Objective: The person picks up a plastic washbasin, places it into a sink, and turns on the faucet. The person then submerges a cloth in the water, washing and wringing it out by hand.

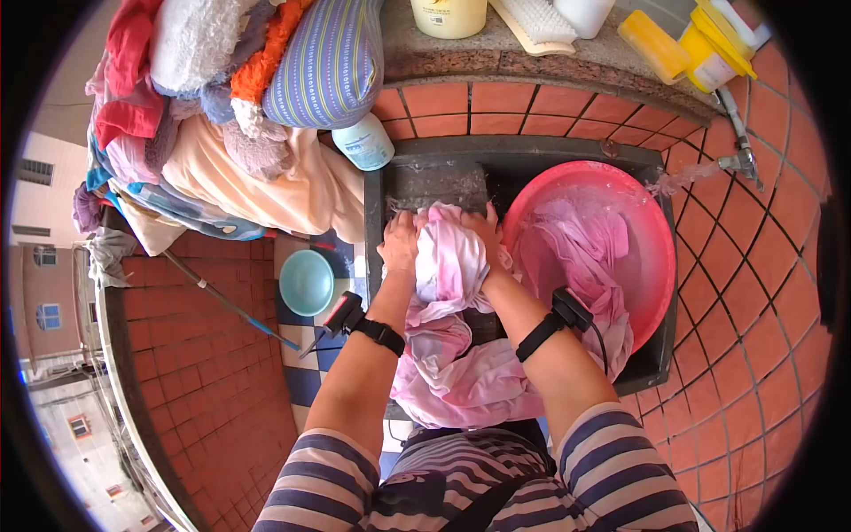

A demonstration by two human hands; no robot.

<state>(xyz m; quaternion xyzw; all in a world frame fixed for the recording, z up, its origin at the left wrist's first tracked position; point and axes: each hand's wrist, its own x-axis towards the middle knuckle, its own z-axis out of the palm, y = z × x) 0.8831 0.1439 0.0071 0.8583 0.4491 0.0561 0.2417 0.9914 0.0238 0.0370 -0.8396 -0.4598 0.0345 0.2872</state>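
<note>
A wet pink-and-white cloth [452, 257] is bunched on the dark ribbed washboard part of the sink [436, 184]. My left hand [401, 241] grips the bundle's left side, its fingers curled at the far edge. On the other side my right hand [481, 234] holds the same bundle, with its fingertips partly hidden in the folds. The cloth trails toward my body over the sink's front edge. Right of my hands, a pink basin [654, 257] sits in the sink, holding more pink cloth [576, 235] in cloudy water.
Water runs from a tap [737, 163] at the right. Bedding and a striped pillow [326, 66] pile up at the left, beside a white-and-blue bottle [363, 142]. A light-blue bowl [307, 282] is below. A brush [542, 22] and yellow containers [705, 58] line the back ledge.
</note>
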